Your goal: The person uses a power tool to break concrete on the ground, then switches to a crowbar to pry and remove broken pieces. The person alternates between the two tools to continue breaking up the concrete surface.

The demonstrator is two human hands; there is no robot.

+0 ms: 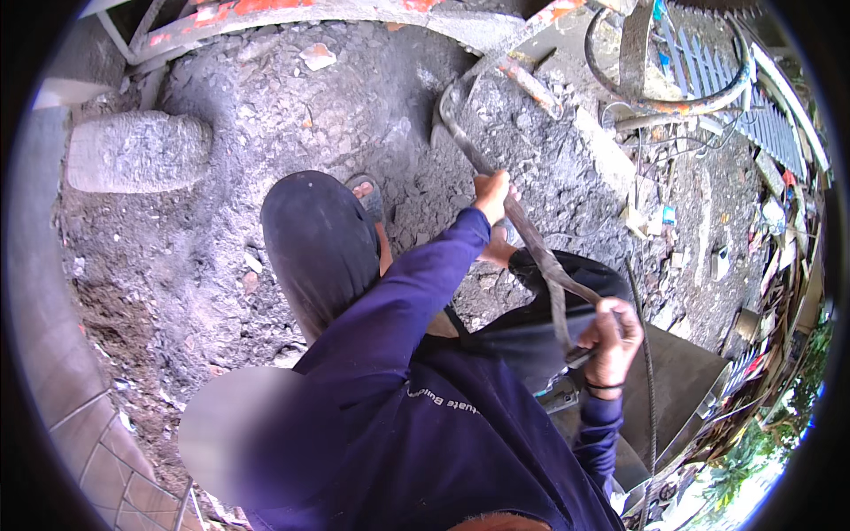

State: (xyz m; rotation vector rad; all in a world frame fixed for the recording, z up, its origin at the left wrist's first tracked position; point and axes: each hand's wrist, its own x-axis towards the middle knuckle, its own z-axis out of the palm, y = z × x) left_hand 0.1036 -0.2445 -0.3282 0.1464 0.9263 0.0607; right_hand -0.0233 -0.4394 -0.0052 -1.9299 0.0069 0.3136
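My left hand (493,196) is closed around the middle of the worn shaft of a long-handled shovel (541,249). At the right, my right hand (611,338) grips the forked end of the handle, close to my right thigh. The shaft slants up and to the left, away from me. Its far end curves down to the grey rubble (425,179), beside a dusty frame; the blade blends into the grey and is hard to make out. My feet, in sandals, stand on the rubble on either side of my left forearm.
A pale concrete block (139,152) lies at the left. A painted metal frame (451,26) crosses the top, with a metal hoop (664,103) at the upper right. Near my right arm are a rebar rod (647,372) and a metal sheet (684,372). Debris (770,299) lines the right edge.
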